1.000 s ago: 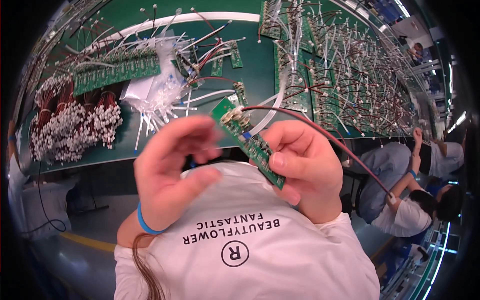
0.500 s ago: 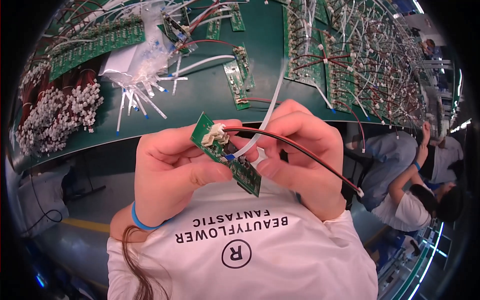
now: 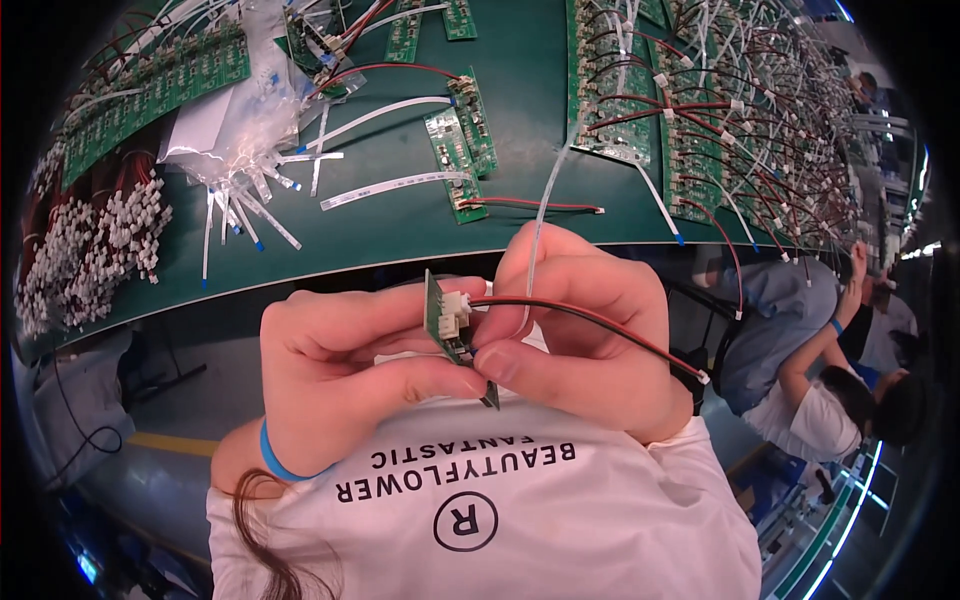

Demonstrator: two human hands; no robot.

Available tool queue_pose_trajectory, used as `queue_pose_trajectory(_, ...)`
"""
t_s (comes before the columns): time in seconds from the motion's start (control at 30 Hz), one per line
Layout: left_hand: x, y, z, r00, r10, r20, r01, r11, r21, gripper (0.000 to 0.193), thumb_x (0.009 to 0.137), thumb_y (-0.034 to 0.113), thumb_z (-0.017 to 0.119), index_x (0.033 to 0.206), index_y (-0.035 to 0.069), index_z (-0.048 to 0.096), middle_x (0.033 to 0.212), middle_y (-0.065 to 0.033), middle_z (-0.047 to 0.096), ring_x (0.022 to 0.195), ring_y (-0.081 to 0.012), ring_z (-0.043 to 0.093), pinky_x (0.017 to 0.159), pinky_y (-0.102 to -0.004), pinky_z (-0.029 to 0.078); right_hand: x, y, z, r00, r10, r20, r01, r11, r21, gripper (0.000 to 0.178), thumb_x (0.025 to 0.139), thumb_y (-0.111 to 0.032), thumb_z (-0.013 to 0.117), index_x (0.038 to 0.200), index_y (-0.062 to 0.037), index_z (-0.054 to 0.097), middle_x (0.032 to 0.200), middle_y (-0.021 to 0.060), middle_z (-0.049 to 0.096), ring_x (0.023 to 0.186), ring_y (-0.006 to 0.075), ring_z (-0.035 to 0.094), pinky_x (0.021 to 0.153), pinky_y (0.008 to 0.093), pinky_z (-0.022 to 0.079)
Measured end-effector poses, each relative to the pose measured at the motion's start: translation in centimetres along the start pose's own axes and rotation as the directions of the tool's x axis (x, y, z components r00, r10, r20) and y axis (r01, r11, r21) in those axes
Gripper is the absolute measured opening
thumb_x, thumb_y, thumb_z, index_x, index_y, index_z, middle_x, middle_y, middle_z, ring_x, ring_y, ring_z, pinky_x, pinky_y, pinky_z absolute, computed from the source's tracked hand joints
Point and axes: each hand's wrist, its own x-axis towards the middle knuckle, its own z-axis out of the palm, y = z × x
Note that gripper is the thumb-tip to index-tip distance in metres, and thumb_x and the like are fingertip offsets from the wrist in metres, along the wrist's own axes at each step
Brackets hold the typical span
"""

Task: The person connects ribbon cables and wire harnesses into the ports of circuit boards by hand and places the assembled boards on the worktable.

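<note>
Between my hands, above my lap, a small green circuit board (image 3: pixel 434 312) is tilted nearly edge-on. My left hand (image 3: pixel 345 345) grips it from the left, thumb below and fingers behind. White connectors (image 3: pixel 455 314) sit on its upper part. A red-and-black wire lead (image 3: pixel 590 311) is plugged in there and arcs right to a loose small plug. My right hand (image 3: pixel 595 340) pinches the white flat ribbon cable (image 3: pixel 542 215) close to the board, thumb and forefinger together. The ribbon's other end rises past my right fingers toward the table. My fingertips hide where ribbon and board meet.
The green table (image 3: pixel 330 240) holds a bundle of white-plugged leads (image 3: pixel 105 225), a plastic bag of ribbon cables (image 3: pixel 245 130), loose boards (image 3: pixel 452 150) and wired board panels (image 3: pixel 610 95). Several leads hang over the front edge. Another person (image 3: pixel 800 400) sits at the right.
The board has turned from lying diagonally to nearly edge-on. My right thumb and forefinger have moved left, closing on the ribbon by the board. The table view has shifted slightly.
</note>
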Motion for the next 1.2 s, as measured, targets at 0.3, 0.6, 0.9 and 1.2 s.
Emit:
queue_pose_trajectory(0.3, 0.5, -0.8, 0.4, 1.0, -0.021, 0.015, 0.023, 0.988, -0.152, 0.038, 0.07, -0.008, 0.062, 0.107, -0.008, 0.052, 0.092, -0.0131, 0.061, 0.083, -0.0128, 0.058, 0.074, -0.0225, 0.047, 0.2, 0.8, 0.0, 0.908, -0.419, -0.03, 0.391, 0.869, -0.302, 0.016, 0.062, 0.007, 0.063, 0.078, 0.0049, 0.058, 0.08, 0.0095, 0.052, 0.07, 0.0158, 0.047, 0.062, 0.0256, 0.038)
queue_pose_trajectory(0.6, 0.1, -0.6, 1.1, 0.997, 0.062, -0.037, -0.065, 0.991, -0.116, 0.037, 0.071, -0.009, 0.061, 0.106, -0.011, 0.051, 0.092, -0.0151, 0.061, 0.08, -0.0132, 0.058, 0.073, -0.0238, 0.047, 0.3, 0.3, -0.1, 0.887, -0.461, -0.004, 0.439, 0.848, -0.298, 0.015, 0.062, 0.004, 0.065, 0.075, 0.0048, 0.058, 0.08, 0.0102, 0.052, 0.068, 0.0166, 0.047, 0.061, 0.027, 0.037)
queue_pose_trajectory(0.9, -0.4, 0.4, 1.9, 0.984, 0.027, -0.177, -0.037, 0.998, -0.058, 0.039, 0.068, 0.019, 0.071, 0.092, -0.008, 0.057, 0.087, -0.0079, 0.06, 0.078, -0.0114, 0.053, 0.072, -0.0236, 0.041, -0.1, 0.4, 0.2, 0.894, -0.447, -0.019, 0.419, 0.851, -0.317, 0.017, 0.062, 0.002, 0.067, 0.075, 0.0068, 0.058, 0.08, 0.0113, 0.053, 0.069, 0.0161, 0.047, 0.061, 0.0268, 0.036)
queue_pose_trajectory(1.2, -0.2, -0.2, 1.6, 0.982, 0.131, -0.137, -0.136, 0.99, -0.031, 0.036, 0.069, 0.01, 0.068, 0.097, -0.009, 0.056, 0.09, -0.0103, 0.059, 0.078, -0.0125, 0.053, 0.073, -0.0248, 0.041, 0.1, 0.6, 0.0, 0.897, -0.443, 0.005, 0.424, 0.854, -0.302, 0.025, 0.061, 0.003, 0.066, 0.084, 0.0074, 0.057, 0.079, 0.0103, 0.054, 0.071, 0.0163, 0.048, 0.064, 0.0273, 0.037)
